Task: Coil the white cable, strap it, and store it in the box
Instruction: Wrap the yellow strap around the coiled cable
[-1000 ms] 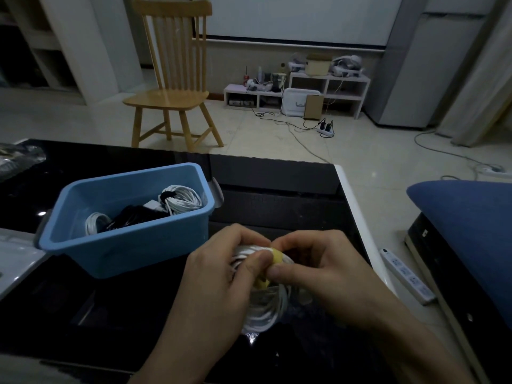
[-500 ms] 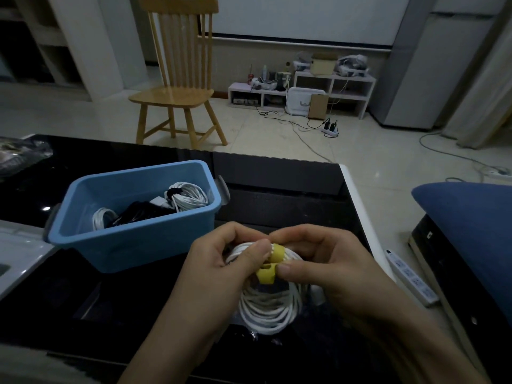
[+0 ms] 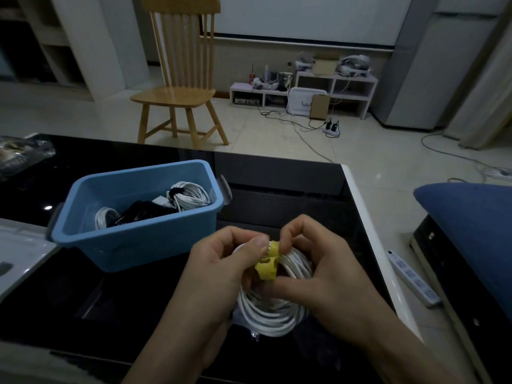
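Both hands pinch a yellow rubbery strap around the coiled white cable.
Left hand and right hand grip it above the glossy black counter; blue plastic box sits near, a wooden spindle-back chair on the pale tiled floor.

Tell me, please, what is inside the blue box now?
Inside the blue box lie a strapped white cable coil, a second white coil, a black cable bundle and a small white plug. The near wall hides the box floor.
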`<state>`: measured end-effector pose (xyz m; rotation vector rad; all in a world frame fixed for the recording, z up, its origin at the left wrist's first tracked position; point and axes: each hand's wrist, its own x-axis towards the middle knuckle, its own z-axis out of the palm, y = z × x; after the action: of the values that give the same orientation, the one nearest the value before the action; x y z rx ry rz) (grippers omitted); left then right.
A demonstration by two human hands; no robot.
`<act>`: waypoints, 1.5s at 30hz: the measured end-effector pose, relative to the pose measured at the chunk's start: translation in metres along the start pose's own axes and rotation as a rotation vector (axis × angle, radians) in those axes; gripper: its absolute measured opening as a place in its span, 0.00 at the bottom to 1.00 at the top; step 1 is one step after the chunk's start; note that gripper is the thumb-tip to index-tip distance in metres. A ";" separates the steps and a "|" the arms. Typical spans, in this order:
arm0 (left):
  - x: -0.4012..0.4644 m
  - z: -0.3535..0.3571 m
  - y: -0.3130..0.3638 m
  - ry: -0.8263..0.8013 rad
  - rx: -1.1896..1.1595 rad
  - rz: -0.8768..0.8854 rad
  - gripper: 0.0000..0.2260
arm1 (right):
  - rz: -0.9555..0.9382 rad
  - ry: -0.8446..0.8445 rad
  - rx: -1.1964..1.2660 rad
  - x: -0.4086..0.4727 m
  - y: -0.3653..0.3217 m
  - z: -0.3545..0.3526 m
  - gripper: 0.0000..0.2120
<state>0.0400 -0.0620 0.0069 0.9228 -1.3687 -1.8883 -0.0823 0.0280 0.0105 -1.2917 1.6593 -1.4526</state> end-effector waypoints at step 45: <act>0.005 -0.045 0.016 0.169 -0.044 0.375 0.06 | -0.210 0.140 -0.171 0.032 -0.008 0.058 0.10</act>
<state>0.0763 -0.0940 0.0120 0.7262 -1.2903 -1.5169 -0.0402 -0.0244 0.0091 -1.5268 1.8169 -1.5827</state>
